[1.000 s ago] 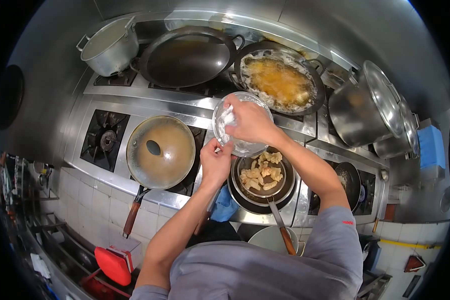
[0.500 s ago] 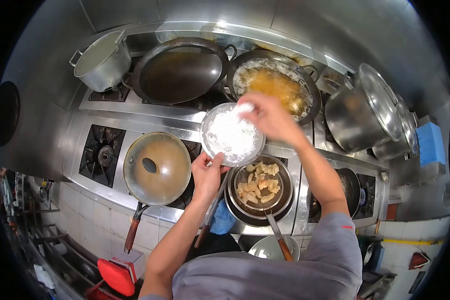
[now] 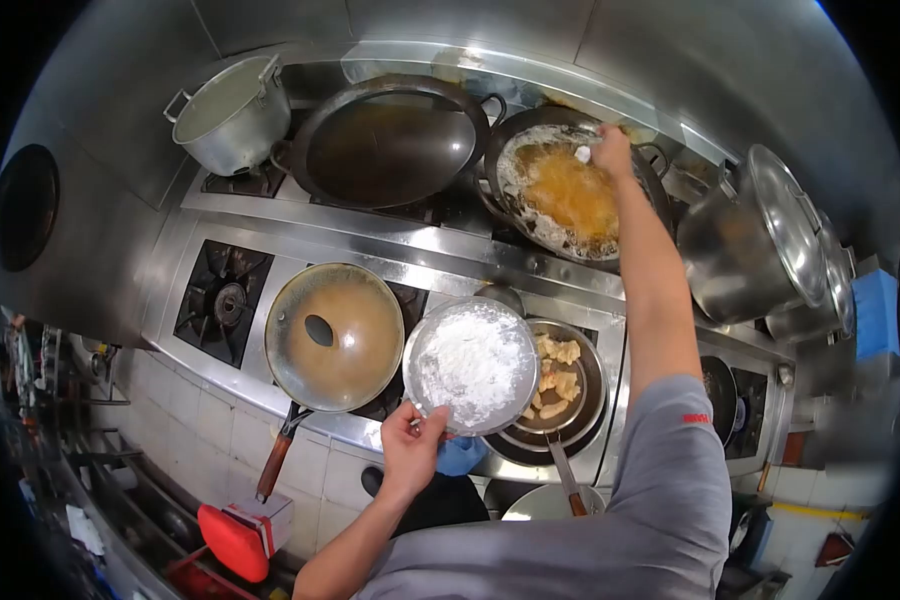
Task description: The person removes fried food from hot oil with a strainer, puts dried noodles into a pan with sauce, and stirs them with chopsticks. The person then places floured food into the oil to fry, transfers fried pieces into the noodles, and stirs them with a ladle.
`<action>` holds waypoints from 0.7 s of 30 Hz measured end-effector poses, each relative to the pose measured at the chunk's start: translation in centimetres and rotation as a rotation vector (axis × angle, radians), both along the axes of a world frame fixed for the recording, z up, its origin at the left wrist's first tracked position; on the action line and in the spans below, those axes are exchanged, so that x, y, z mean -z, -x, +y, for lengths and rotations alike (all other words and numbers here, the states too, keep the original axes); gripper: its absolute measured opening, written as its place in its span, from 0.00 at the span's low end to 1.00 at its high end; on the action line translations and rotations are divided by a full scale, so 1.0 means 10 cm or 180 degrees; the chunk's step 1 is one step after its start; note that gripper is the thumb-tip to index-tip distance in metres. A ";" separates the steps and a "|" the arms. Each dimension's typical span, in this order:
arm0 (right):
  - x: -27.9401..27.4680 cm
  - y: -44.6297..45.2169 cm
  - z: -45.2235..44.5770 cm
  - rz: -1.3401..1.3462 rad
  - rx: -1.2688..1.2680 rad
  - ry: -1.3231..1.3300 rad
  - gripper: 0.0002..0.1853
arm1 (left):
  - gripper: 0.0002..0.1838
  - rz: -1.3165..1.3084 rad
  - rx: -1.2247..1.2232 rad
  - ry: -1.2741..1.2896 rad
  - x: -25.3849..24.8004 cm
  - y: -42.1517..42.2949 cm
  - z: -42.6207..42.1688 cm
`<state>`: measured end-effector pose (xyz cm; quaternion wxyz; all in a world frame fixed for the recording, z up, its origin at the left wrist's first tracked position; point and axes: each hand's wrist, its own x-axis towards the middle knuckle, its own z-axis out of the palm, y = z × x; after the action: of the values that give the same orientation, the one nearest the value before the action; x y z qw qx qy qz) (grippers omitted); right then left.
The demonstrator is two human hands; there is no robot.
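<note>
My left hand [image 3: 412, 445] grips the near rim of a round metal bowl [image 3: 413, 378] of white flour [image 3: 475, 350], thumb on top. Over the far side of a wok [image 3: 498, 195] of bubbling golden oil [image 3: 570, 195], my right hand [image 3: 612, 153] pinches a small flour-coated piece [image 3: 583, 154], its kind not clear. Partly under the bowl sits a wire strainer with a wooden handle [image 3: 578, 503], resting on a round pan [image 3: 602, 375]. Golden fried pieces [image 3: 560, 385] lie in the strainer.
A glass-lidded pan [image 3: 355, 310] stands left of the bowl, beside a bare burner [image 3: 225, 300]. Behind are a dark wok [image 3: 380, 150] and an aluminium pot [image 3: 235, 120]. Lidded steel stockpots [image 3: 740, 245] stand at right. A blue cloth [image 3: 460, 457] hangs below the bowl.
My right hand has moved from the flour bowl out over the oil wok with the white piece. My left hand has brought the bowl nearer to me, now partly covering the strainer.
</note>
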<state>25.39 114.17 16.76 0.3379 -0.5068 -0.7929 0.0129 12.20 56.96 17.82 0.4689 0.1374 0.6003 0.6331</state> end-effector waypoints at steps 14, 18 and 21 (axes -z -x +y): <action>-2.46 -0.74 -4.31 -0.1557 -0.0903 0.0253 0.15 | 0.08 0.0249 -0.0013 -0.0055 -0.13 0.86 -1.76; -2.10 -0.59 -5.99 -0.1312 -0.1117 0.0710 0.13 | 0.08 0.0197 0.0089 -0.0072 -0.05 1.21 -2.28; -0.73 -0.28 -6.61 -0.0602 -0.0574 0.1535 0.12 | 0.08 0.0111 0.0381 -0.0137 0.05 1.50 -2.57</action>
<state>28.19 48.04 24.10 0.1295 -0.4990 -0.8369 0.1840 -2.82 31.28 17.33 0.4923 0.1941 0.5854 0.6143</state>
